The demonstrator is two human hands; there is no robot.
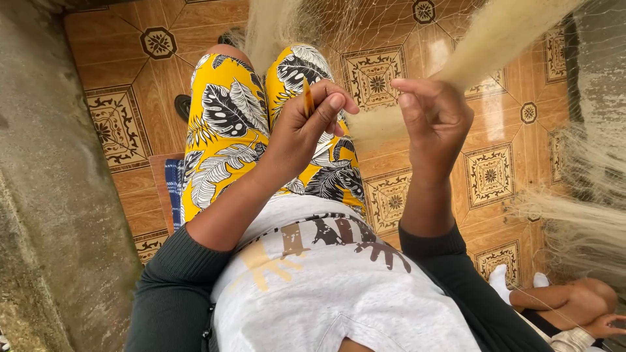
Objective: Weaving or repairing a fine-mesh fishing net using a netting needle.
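**Net work: both hands at a bunched pale net, needle in left**

Left hand (pixel 301 127): closed, thumb and fingers pinched round a slim orange-yellow netting needle (pixel 308 98) that stands nearly upright, its tip showing above the fingers. The needle looks stiff, light and smooth; the pinch sits at mid-shaft, which seems the natural place to hold it.

Right hand (pixel 435 117): closed on a gathered rope of fine cream-coloured mesh netting (pixel 495 36), just right of the needle. The bundle runs from the hand up to the top right corner, with a short blurred stretch between the two hands. Judgement: very light, soft and limp, with no stiffness of its own; the fine filament is probably slippery and snags easily, so it is best held where the strands are bunched, not by single meshes.

Surroundings, placed from the needle:
- Below and behind: lap in yellow leaf-print trousers (pixel 225 124).
- Behind and right: loose net spread over the brown patterned tile floor (pixel 124 58).
- Far right: more heaped netting (pixel 587 228).
- Lower right: another person's hand and white-socked feet (pixel 515 280).
- Left: grey concrete wall (pixel 45 195).

Obstruction: the draped mesh hangs close about both hands and could catch the needle tip.
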